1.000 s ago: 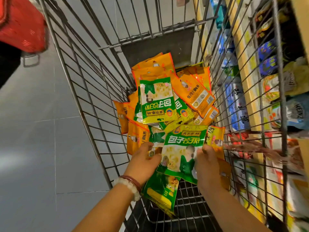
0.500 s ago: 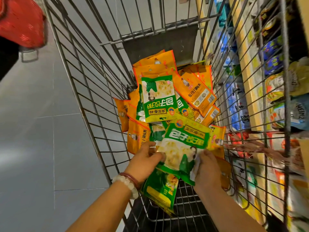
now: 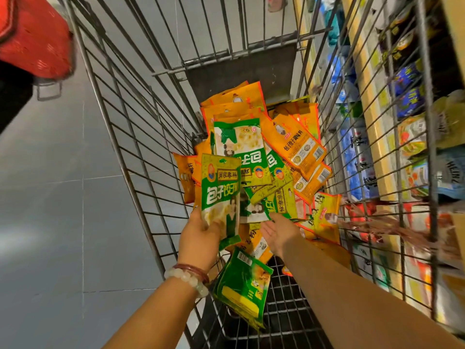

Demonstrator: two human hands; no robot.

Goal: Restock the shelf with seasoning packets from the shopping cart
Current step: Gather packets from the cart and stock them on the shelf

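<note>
Looking down into a wire shopping cart (image 3: 141, 157) on a grey tiled floor (image 3: 57, 210). Heaped at the cart's far end, orange and green seasoning packets (image 3: 281, 152). Left hand (image 3: 200, 238), grip closed round the lower end of an upright green packet (image 3: 221, 197), raised just above the heap. Right hand (image 3: 279, 231), fingers extended, palm turned left, reaching among the packets, holding nothing. Bead bracelets (image 3: 188, 277) on the left wrist. Seen through the cart's right wall, a stocked shelf (image 3: 372, 117) close alongside. Top left, something red (image 3: 32, 39), blurred.
</note>
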